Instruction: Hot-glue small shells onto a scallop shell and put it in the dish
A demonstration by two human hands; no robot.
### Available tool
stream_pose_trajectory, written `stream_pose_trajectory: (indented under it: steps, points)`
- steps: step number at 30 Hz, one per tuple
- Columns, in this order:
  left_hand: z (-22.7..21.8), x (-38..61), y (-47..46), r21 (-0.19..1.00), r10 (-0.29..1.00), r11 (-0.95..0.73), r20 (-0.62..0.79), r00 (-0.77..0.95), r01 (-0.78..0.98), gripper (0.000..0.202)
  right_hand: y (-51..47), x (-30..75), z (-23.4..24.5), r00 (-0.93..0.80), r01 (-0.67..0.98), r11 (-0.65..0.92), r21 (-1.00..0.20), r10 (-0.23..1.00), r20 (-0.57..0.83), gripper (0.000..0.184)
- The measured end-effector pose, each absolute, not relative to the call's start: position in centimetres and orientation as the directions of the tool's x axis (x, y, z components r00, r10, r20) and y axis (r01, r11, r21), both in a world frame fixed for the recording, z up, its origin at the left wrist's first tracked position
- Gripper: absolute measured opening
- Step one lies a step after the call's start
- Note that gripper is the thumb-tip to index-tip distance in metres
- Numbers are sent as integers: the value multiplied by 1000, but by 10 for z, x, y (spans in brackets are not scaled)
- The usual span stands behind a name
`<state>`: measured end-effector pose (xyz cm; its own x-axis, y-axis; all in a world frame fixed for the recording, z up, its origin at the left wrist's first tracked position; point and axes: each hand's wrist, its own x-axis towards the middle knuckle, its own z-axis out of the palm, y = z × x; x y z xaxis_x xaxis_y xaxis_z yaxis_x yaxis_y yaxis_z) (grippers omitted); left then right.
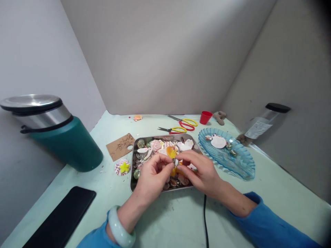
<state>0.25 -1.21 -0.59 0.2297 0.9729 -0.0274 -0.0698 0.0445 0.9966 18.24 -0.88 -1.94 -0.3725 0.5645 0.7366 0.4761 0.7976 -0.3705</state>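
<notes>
My left hand and my right hand meet over a metal tray filled with several coloured seashells. Both hands pinch one small shell between their fingertips, held just above the tray's middle. An orange shell lies in the tray right behind the fingers. A pale green bangle sits on my left wrist, and both arms wear blue sleeves.
A blue glass dish with a white shell stands to the right. Two scissors, a red cup, a cardboard piece, a green bin, a black phone, a clear jar and a black cable are around.
</notes>
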Motion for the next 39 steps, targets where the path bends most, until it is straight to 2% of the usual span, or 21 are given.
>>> stream_pose_trajectory:
  steps: [19, 27, 39]
  points:
    - [-5, 3, -17, 995, 974, -102, 95, 205, 21, 10, -8, 183, -18, -384, 447, 800, -400, 576, 722, 15]
    - [1, 4, -13, 993, 979, 73, -54, 196, -93, 19, -9, 182, -15, -371, 495, 769, -405, 608, 702, 17]
    - [-5, 0, -10, 992, 966, 57, -27, 257, -109, 28, -9, 182, -20, -349, 503, 766, -401, 604, 716, 25]
